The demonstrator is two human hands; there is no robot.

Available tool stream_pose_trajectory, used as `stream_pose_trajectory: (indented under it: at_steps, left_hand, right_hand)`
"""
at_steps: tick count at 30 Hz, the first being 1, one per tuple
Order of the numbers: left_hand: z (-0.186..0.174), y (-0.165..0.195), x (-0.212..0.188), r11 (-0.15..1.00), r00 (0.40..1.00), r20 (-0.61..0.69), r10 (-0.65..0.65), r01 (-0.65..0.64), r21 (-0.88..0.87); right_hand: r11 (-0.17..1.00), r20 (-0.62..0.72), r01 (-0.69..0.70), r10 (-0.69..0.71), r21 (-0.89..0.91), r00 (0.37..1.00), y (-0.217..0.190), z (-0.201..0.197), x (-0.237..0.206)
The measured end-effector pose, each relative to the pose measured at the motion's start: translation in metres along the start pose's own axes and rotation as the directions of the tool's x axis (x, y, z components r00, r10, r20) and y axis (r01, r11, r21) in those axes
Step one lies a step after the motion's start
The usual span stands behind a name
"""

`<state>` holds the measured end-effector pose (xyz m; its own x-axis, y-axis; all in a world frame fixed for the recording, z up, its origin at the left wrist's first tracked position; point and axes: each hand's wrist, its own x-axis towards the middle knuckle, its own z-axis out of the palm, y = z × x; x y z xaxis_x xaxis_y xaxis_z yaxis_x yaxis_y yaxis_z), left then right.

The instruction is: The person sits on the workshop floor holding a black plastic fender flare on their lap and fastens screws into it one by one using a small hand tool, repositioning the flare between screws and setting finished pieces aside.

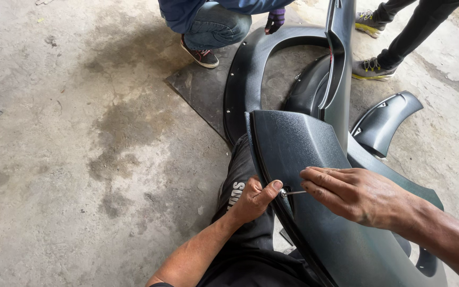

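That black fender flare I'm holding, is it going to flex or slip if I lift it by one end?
The fender flare looks thin and long, so it would probably flex. Its textured face likely gives grip. The right hand and left hand steady it, suggesting it tips easily on edge.

Black textured fender flare (304, 154), silver screw (284, 193).

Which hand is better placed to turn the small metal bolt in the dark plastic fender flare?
Probably the right hand: its fingertips meet the small metal bolt shank; the left hand only steadies the head.
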<state>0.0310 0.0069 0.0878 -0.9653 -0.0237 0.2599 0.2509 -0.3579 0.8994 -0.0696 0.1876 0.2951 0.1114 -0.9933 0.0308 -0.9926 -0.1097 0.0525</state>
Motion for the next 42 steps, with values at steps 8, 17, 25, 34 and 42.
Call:
stream_pose_trajectory:
  at_steps: [8,17,25,34,42]
  left_hand:
    - [0.0,0.001,-0.001,0.915,0.972,0.078,0.222,-0.236,0.327]
    - [0.009,0.02,-0.003,0.997,0.996,-0.089,0.005,-0.011,-0.078]
    - [0.005,0.011,-0.008,0.996,0.997,-0.073,-0.02,0.013,-0.092]
    - [-0.003,0.02,0.001,0.995,0.999,-0.041,-0.018,0.014,-0.1]
    - [-0.004,0.008,0.006,0.999,1.0,-0.02,-0.015,0.014,-0.034]
  right_hand:
    - [0.984,0.041,0.109,-0.105,-0.139,0.994,-0.004,-0.018,0.014]
    - [0.971,0.189,-0.24,0.232,0.02,0.954,-0.025,-0.018,0.027]
    - [0.502,0.394,-0.837,0.739,0.217,0.546,-0.052,-0.017,0.044]
    - [-0.117,0.398,-0.393,0.481,0.912,0.781,-0.012,0.001,0.015]
    - [0.29,0.185,-0.287,0.332,0.913,0.925,0.018,0.019,-0.003]
